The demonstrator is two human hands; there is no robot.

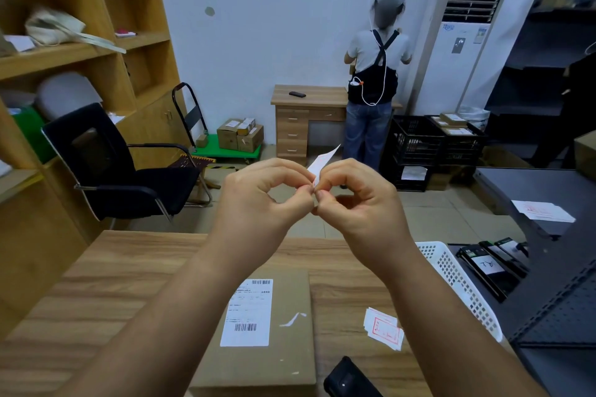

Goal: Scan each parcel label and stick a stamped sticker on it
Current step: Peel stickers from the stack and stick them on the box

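Above the parcel point(258, 329) lying flat on the table point(129, 271), left hand point(258, 200) and right hand point(361, 200) each keep a fingertip grip clamped on one stamped sticker point(322, 161): featherlight, limp, likely tacky once peeled, best held at a corner edge.

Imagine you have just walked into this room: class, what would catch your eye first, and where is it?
First, the two bare hands raised mid-frame, the left hand and right hand meeting fingertip to fingertip to pinch a small white sticker with red stamping. Below them, a flat brown cardboard parcel with a white barcode label lies on the wooden table. Right of it sits a small stack of red-stamped white stickers.
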